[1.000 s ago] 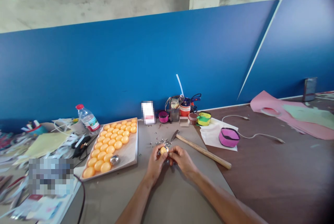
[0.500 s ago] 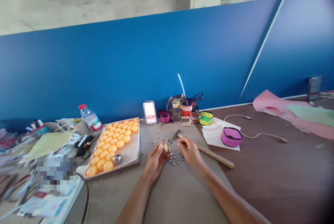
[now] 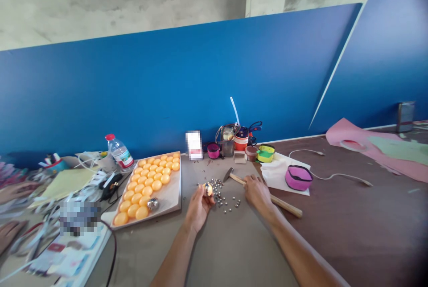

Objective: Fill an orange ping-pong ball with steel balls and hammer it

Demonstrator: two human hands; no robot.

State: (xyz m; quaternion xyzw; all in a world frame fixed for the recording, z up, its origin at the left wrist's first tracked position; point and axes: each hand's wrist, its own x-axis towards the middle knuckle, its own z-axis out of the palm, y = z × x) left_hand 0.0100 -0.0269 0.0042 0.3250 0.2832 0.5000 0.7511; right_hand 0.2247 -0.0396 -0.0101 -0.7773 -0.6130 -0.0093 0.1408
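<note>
My left hand [image 3: 198, 209] holds an orange ball [image 3: 209, 190], like a ping-pong ball, partly covered with shiny metal pieces. Just right of it, small silver studs [image 3: 219, 198] lie scattered on the grey mat. My right hand [image 3: 258, 192] is closed over the wooden handle of a hammer [image 3: 287, 207], whose head rests on the mat pointing away to the left. To the left, a shallow white tray [image 3: 170, 195] carries rows of plain orange balls [image 3: 147, 180]. One silver-covered ball [image 3: 153, 204] sits near the tray's front.
Along the blue partition [image 3: 187, 86] stand a bottle [image 3: 121, 153], a magenta container [image 3: 213, 150], a jar [image 3: 228, 146] and a yellow-green container [image 3: 265, 153]. A purple container [image 3: 298, 178] is on white paper at right. Another person's hand [image 3: 15, 191] shows at far left.
My right hand has moved right from beside the studs and come down onto the hammer handle. My left hand keeps the ball, now turned slightly. The view has shifted a little.
</note>
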